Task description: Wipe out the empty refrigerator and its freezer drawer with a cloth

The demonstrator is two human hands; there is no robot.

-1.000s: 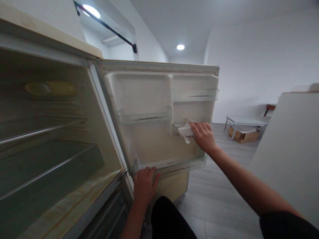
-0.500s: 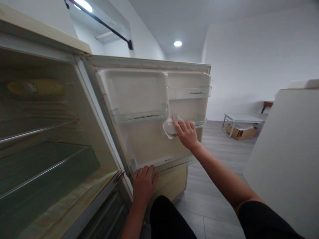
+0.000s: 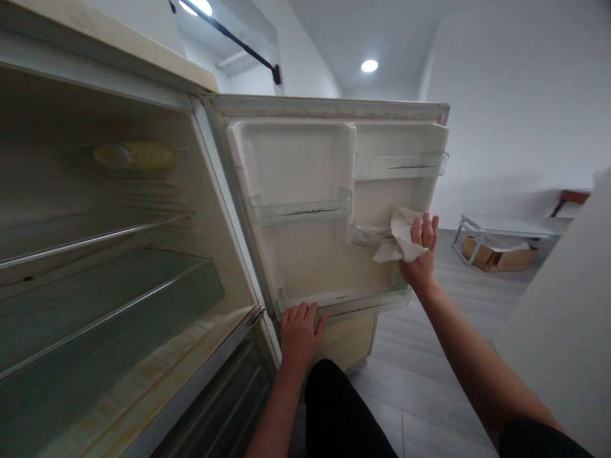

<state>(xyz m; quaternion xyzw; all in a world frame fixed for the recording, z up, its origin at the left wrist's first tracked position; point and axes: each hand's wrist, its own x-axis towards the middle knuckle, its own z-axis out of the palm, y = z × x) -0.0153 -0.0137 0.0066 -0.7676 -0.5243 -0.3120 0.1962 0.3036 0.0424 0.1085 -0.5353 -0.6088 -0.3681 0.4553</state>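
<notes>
An open fridge door [image 3: 305, 267] with clear plastic shelves fills the middle. My right hand [image 3: 422, 251] holds a crumpled white cloth [image 3: 405, 236] against the right end of the small middle shelf [image 3: 370, 234], near the door's outer edge. My left hand [image 3: 300, 334] rests on the left part of the bottom door shelf [image 3: 367, 306], its fingers over the rim and the thumb apart. To the left is the fridge interior, with a glass shelf [image 3: 119, 305] and a yellowish lamp cover [image 3: 134, 156] at the back.
A low white table [image 3: 510, 224] stands at the right with a cardboard box [image 3: 506, 256] under it. A white panel [image 3: 563, 305] rises at the right edge. My knee [image 3: 341, 407] is below the door.
My right hand and the cloth have moved right, from the door's middle divider to the shelf's outer end. My left hand stays on the bottom shelf. The view has turned left.
</notes>
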